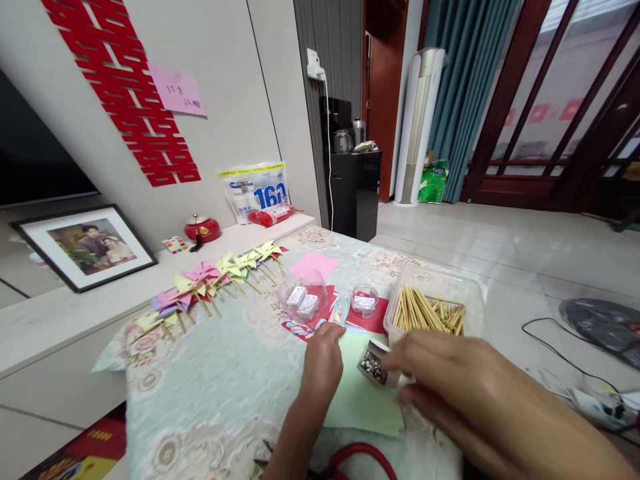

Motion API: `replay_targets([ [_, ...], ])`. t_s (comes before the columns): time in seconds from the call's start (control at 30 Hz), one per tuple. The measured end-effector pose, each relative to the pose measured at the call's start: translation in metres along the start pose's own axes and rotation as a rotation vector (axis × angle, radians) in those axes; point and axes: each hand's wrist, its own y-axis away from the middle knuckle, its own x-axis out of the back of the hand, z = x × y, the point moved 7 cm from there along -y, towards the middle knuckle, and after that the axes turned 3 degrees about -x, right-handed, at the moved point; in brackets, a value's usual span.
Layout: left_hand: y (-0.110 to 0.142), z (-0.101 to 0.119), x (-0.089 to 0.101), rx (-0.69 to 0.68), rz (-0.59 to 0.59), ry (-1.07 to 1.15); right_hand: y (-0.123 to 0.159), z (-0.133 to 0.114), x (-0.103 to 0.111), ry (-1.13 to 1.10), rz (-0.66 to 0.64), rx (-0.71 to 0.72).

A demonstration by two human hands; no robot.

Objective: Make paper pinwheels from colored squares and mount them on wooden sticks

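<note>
My left hand (323, 363) is closed, its fingers curled at the left edge of a light green paper sheet (365, 410). Whatever it may hold is hidden. My right hand (445, 373) is blurred, with its fingertips over the right side of a small open box (374, 367) of shiny metal pieces, perhaps pins. Whether it grips the box is unclear. Just behind are a round clear container (365, 301) and a larger clear lid or dish (303, 300) holding small labelled packs. Red scissor-like handles (363, 453) show at the bottom edge.
Paper pinwheels (203, 280) on sticks line the table's left side. A clear plastic tub (473, 293) of wooden sticks (425, 310) stands at the right. Pink paper (315, 265) and red sheets (370, 317) lie toward the back. A framed photo (85, 247) rests on the cabinet.
</note>
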Motion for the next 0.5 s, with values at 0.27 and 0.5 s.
replay_targets([
  [0.27, -0.008, -0.008, -0.042, -0.074, 0.0, -0.106, -0.086, 0.032, -0.066, 0.404, -0.037, -0.278],
  [0.5, -0.009, -0.016, -0.046, -0.035, 0.041, -0.053, -0.109, 0.055, -0.122, 0.735, -0.076, -0.24],
])
